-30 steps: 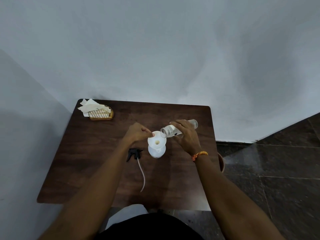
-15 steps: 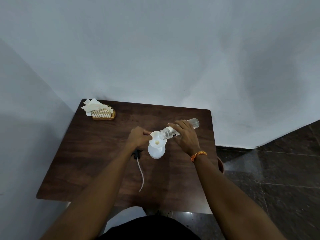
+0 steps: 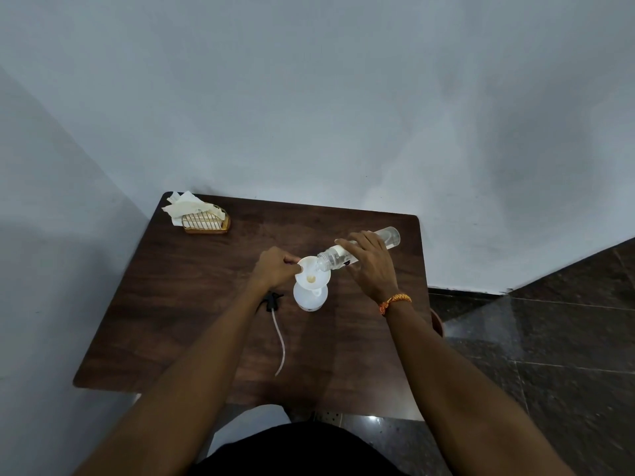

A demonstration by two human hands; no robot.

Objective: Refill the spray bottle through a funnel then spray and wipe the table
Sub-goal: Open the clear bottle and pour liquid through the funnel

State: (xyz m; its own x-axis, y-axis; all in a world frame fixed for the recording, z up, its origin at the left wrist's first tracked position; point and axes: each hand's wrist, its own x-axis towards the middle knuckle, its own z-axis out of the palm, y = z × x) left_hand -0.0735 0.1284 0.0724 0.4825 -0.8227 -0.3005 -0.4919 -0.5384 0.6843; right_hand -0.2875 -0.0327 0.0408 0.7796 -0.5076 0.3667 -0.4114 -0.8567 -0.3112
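Observation:
A white spray bottle (image 3: 310, 298) stands in the middle of the dark wooden table (image 3: 192, 304) with a white funnel (image 3: 312, 273) in its neck. My left hand (image 3: 275, 269) pinches the funnel's left rim. My right hand (image 3: 369, 266) grips a clear plastic bottle (image 3: 388, 237), tipped down to the left with its mouth over the funnel's right rim. The black spray head (image 3: 271, 300) with its long pale tube (image 3: 280, 341) lies on the table left of the spray bottle.
A small woven holder with white napkins (image 3: 202, 216) sits at the table's far left corner. Grey walls close the far and left sides. Dark tiled floor (image 3: 549, 338) lies to the right, with a reddish round object (image 3: 438, 324) beside the table's right edge.
The clear bottle's mouth has come down closer over the funnel and its tilt is steeper. My left hand stays on the funnel rim. The view has shifted a little.

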